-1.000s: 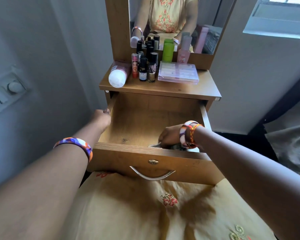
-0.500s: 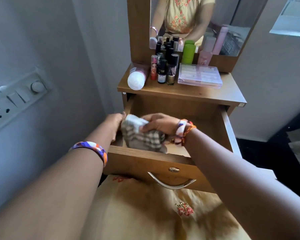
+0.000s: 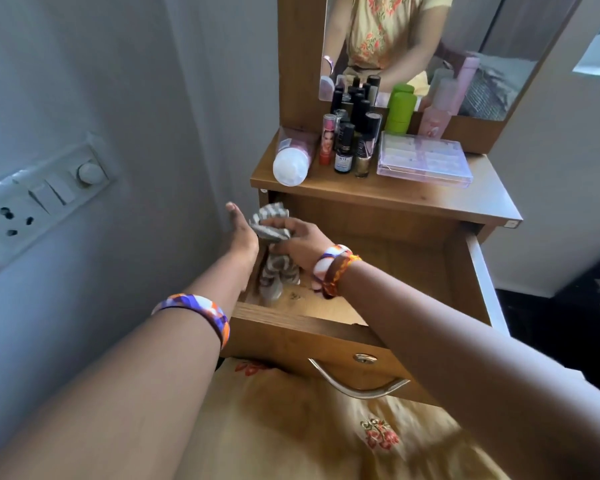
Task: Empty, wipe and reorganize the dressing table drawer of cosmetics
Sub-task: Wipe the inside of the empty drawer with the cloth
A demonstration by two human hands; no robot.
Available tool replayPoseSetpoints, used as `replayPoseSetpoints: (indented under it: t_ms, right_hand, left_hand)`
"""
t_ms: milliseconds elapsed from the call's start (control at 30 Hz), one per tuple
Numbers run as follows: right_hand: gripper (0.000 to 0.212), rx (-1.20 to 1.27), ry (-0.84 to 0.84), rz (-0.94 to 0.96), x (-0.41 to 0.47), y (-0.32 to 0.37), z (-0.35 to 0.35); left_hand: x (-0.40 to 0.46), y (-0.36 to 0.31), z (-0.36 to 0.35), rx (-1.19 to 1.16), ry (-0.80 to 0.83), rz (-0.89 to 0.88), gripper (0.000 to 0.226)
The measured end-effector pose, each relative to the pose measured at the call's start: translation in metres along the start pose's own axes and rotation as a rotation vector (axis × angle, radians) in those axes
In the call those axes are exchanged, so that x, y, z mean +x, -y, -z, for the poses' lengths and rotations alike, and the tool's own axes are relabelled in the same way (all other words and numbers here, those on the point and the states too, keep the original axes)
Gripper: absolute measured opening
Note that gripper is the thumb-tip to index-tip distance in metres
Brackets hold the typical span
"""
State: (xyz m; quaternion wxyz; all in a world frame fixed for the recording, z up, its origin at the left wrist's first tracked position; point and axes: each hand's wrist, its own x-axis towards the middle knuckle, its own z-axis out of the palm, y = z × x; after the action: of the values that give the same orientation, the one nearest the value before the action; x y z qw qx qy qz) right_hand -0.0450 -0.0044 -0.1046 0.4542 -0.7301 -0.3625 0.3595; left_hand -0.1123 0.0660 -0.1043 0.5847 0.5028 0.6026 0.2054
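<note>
One right hand [image 3: 300, 239] grips one cloth [image 3: 274, 244].

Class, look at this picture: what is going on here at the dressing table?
A person is cleaning out the open drawer. The right hand grips a striped cloth at the drawer's left side, lifted above its bare wooden bottom. The left hand is open beside the cloth. The cosmetics and a clear plastic box stand on the tabletop above.
</note>
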Motion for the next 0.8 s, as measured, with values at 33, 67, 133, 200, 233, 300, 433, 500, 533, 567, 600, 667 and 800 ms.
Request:
replayPoseSetpoints:
  t_ms: [33,67,133,200,233,300,433,500,533,567,600,667,800]
  right_hand:
    - [0.044,0.037,0.108,-0.041,-0.011,-0.002,0.006]
    - [0.043,0.089,0.229,-0.101,-0.022,-0.004,0.013]
    - [0.039,0.135,0.411,-0.196,-0.037,-0.006,0.028]
    - [0.040,-0.018,0.361,-0.171,-0.040,-0.002,0.038]
    - [0.041,-0.139,0.278,-0.109,-0.037,-0.001,0.040]
    - [0.043,-0.500,0.131,0.096,-0.028,0.001,0.041]
    - [0.036,-1.646,0.063,0.609,-0.007,-0.021,0.031]
    - [0.036,-2.130,0.125,0.635,0.007,-0.036,0.047]
    - [0.041,-2.265,0.161,0.592,0.013,-0.044,0.061]
    - [0.046,-2.332,0.108,0.475,0.015,-0.046,0.075]
    - [0.046,-2.287,0.045,0.426,0.017,-0.050,0.089]
    - [0.037,-2.266,0.043,0.381,0.022,-0.074,0.114]
    - [0.047,-2.316,-0.034,0.211,0.000,-0.101,0.139]
  left_hand:
    - [0.004,0.000,-0.001,-0.021,-0.007,-0.006,0.095]
    - [0.002,0.000,0.000,-0.033,-0.009,0.006,0.096]
    - [0.002,-0.001,0.001,-0.002,0.034,0.025,0.097]
    - [0.001,0.000,0.003,0.029,0.125,0.051,0.094]
    - [-0.001,0.001,0.003,0.064,0.142,0.044,0.090]
    - [-0.003,0.005,0.003,0.204,0.088,-0.019,0.075]
    - [-0.003,0.013,-0.006,0.610,0.006,-0.225,0.059]
    - [-0.002,0.014,-0.009,0.705,-0.003,-0.262,0.060]
    - [-0.002,0.015,-0.009,0.734,-0.012,-0.281,0.061]
    - [-0.002,0.016,-0.009,0.763,-0.024,-0.300,0.062]
    - [-0.001,0.017,-0.009,0.783,-0.031,-0.315,0.063]
    - [0.002,0.019,-0.009,0.798,-0.042,-0.326,0.063]
    - [0.004,0.018,-0.010,0.787,-0.044,-0.336,0.063]
